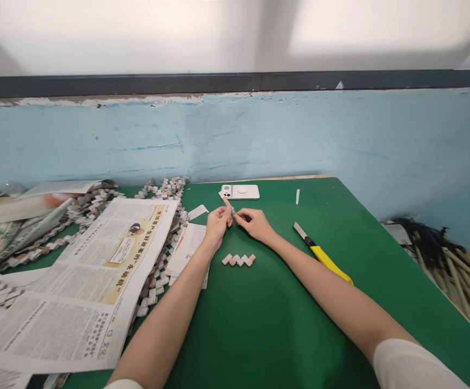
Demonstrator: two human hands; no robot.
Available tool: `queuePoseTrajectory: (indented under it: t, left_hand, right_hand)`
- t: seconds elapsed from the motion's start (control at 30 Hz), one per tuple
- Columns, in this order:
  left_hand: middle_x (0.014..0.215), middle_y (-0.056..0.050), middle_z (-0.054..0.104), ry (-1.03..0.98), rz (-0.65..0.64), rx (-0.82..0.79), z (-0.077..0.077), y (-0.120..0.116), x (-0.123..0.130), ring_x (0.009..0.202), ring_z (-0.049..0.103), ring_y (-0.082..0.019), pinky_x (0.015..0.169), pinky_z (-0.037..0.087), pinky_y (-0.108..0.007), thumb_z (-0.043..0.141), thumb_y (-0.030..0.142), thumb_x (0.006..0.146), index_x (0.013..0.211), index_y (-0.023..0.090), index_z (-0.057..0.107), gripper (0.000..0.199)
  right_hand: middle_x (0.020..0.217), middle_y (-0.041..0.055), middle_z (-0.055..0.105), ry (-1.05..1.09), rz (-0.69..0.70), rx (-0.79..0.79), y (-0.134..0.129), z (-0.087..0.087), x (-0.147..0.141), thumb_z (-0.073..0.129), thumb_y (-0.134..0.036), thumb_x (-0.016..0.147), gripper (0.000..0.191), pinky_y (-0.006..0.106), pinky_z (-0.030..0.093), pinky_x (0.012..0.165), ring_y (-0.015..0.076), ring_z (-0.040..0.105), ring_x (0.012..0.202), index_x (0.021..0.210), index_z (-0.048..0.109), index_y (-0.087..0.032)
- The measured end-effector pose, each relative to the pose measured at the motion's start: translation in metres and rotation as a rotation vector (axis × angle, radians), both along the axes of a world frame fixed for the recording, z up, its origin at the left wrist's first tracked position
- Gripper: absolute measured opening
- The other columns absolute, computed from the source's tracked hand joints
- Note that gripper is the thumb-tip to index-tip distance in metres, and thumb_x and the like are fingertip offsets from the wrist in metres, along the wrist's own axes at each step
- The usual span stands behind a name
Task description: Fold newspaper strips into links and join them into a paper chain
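My left hand [217, 225] and my right hand [256, 223] meet over the green table. Both are closed, pinching a narrow strip of printed paper [227, 202] between them. One end of the strip sticks up past the fingers of my left hand; the part between the fingertips is folded small and partly hidden. Just below the hands lies a short zigzag chain of folded paper [238, 260], flat on the table. A knife with a yellow handle [328, 263] rests to the right, beside my right forearm.
A white phone [249, 191] lies behind the hands, and a loose white strip [297, 196] is farther right. Newspaper sheets [84, 275] and long folded-paper chains [170, 187] cover the left side. A blue wall [267, 135] stands behind the green table [251, 335]. Stalks [462, 275] lie beyond its right edge.
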State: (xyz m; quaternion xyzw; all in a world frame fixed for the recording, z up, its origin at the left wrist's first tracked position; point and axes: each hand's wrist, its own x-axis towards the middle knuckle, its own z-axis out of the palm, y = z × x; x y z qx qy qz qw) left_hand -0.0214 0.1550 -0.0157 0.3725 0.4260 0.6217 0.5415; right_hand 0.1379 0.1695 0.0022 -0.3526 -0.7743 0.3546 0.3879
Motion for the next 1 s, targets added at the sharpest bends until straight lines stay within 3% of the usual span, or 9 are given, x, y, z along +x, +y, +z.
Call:
queuePoseTrajectory:
  t: [0.3,0.47,0.67,1.0]
  left_hand:
    - [0.052,0.007,0.047,-0.006,-0.009,0.012,0.0012,-0.0005,-0.0004,0.045,0.039,-0.006,0.047,0.028,-0.023,0.086,0.057,0.069,0.080,0.014,0.065,0.050]
    - [0.053,0.007,0.046,-0.023,-0.017,0.003,0.0030,-0.0009,-0.0009,0.046,0.039,-0.006,0.047,0.028,-0.023,0.086,0.057,0.069,0.081,0.013,0.066,0.049]
    - [0.051,0.007,0.045,0.005,-0.042,0.010,0.0065,-0.0033,0.0002,0.045,0.039,-0.007,0.048,0.028,-0.023,0.086,0.059,0.070,0.081,0.013,0.066,0.051]
    - [0.050,0.007,0.045,0.056,-0.077,0.026,0.0049,-0.0050,0.0015,0.045,0.041,-0.007,0.049,0.029,-0.023,0.083,0.060,0.073,0.081,0.014,0.065,0.050]
  right_hand:
    - [0.075,0.0029,0.072,0.014,0.018,-0.004,-0.0016,0.0037,0.0010,0.057,-0.044,0.099,0.035,0.029,0.043,0.066,0.0170,0.060,0.066,0.079,0.072,-0.020]
    - [0.067,-0.0004,0.063,-0.007,0.001,-0.040,-0.0026,0.0031,-0.0007,0.064,-0.043,0.094,0.030,0.027,0.037,0.059,0.0140,0.050,0.060,0.076,0.067,-0.019]
    - [0.063,-0.0016,0.053,-0.070,0.037,0.025,-0.0026,0.0007,-0.0010,0.053,-0.043,0.100,0.041,0.027,0.033,0.060,0.0131,0.044,0.060,0.067,0.058,-0.019]
    - [0.073,0.0018,0.066,-0.033,0.098,0.049,-0.0012,-0.0001,0.0016,0.051,-0.036,0.102,0.037,0.027,0.038,0.066,0.0148,0.054,0.066,0.074,0.067,-0.018]
